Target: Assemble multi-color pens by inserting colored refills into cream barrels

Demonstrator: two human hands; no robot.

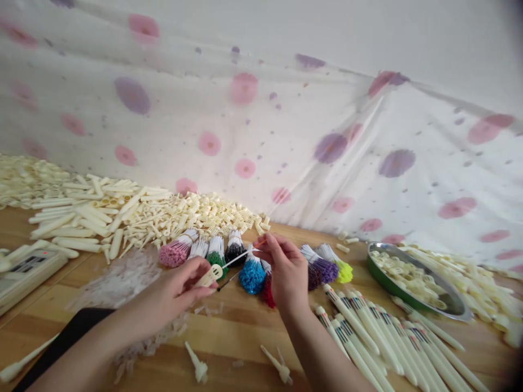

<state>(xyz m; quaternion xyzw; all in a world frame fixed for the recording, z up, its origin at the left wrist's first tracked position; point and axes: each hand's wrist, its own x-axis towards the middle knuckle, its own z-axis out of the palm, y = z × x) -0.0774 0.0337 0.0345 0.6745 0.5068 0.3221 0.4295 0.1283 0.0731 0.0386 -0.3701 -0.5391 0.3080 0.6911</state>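
A cream slotted pen part (211,275) is pinched between the thumb and fingers of my left hand (180,288). My right hand (289,272) pinches a thin white ink refill (237,259) near its orange-red end; its other end meets the slotted part, but I cannot tell whether it is inside. A dark-tipped refill (229,282) also extends from near the slotted part. Behind my hands lie bundles of coloured refills, among them pink (176,253), green (215,256), blue (251,276), purple (324,268) and yellow (344,272).
Cream pen barrels (81,218) and small parts (192,215) are heaped at the back left. Clear plastic pieces (122,280) lie near my left arm. To the right are assembled multicolour pens (376,332) and a green-sided bowl (378,277) of parts. A beige device (30,275) sits far left.
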